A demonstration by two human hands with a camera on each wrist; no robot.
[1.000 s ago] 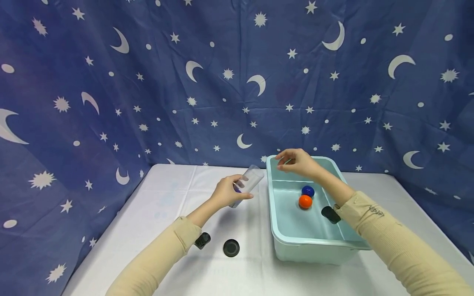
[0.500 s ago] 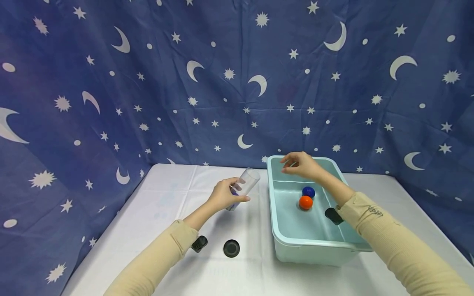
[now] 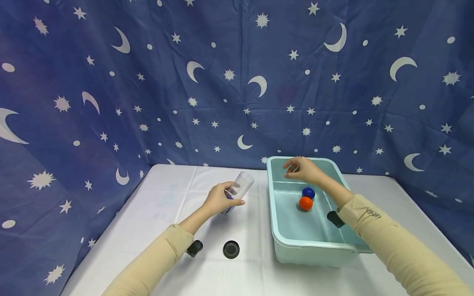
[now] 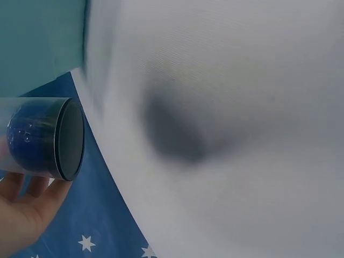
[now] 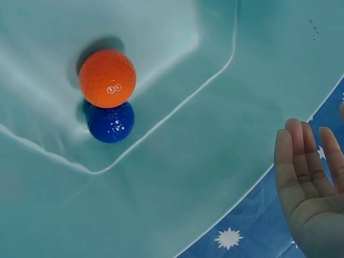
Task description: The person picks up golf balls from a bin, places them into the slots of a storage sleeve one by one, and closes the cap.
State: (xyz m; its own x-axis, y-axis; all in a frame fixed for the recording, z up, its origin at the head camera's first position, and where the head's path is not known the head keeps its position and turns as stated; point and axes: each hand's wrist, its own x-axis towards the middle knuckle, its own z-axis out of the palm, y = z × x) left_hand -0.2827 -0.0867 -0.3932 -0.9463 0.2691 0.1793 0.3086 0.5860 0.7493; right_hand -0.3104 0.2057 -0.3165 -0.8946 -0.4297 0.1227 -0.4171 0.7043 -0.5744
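Observation:
My left hand point(image 3: 217, 200) grips a clear plastic tube point(image 3: 244, 184) above the white table, left of the bin. The tube tilts with its open mouth up and to the right. A blue golf ball point(image 4: 29, 137) sits inside at its dark-rimmed bottom end, seen in the left wrist view. My right hand point(image 3: 304, 169) hovers over the far part of the pale green bin point(image 3: 273, 213), fingers loosely bent and holding nothing. On the bin floor an orange golf ball point(image 5: 107, 78) lies against another blue golf ball point(image 5: 110, 123).
A round black cap point(image 3: 231, 249) lies on the white tablecloth point(image 3: 166, 193) in front of the bin. Behind the table hangs a blue curtain point(image 3: 222, 53) with moons and stars. Black wrist cameras point(image 3: 194, 248) show at both cuffs.
My left hand has moved the tube left and a little nearer to me. The right hand has shifted slightly right and lower over the bin. The golf balls in the bin stay put.

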